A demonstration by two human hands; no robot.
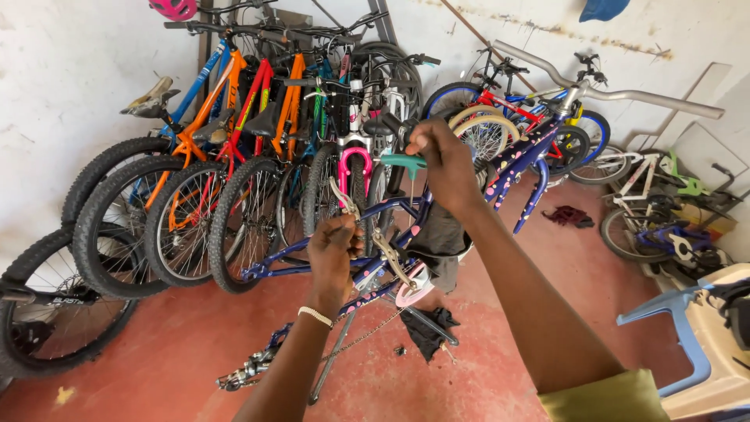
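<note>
A small blue bicycle frame with pink dots stands on a repair stand in front of me, wheels off, its chain hanging loose. My right hand grips the green handle of a T-shaped wrench whose shaft points down at the frame. My left hand is closed around a silver brake arm on the frame's rear part. A beaded band sits on my left wrist.
A row of several mountain bikes leans against the white wall at left. More small bikes stand at right. A dark rag and a red cloth lie on the red floor. A pale plastic chair is at lower right.
</note>
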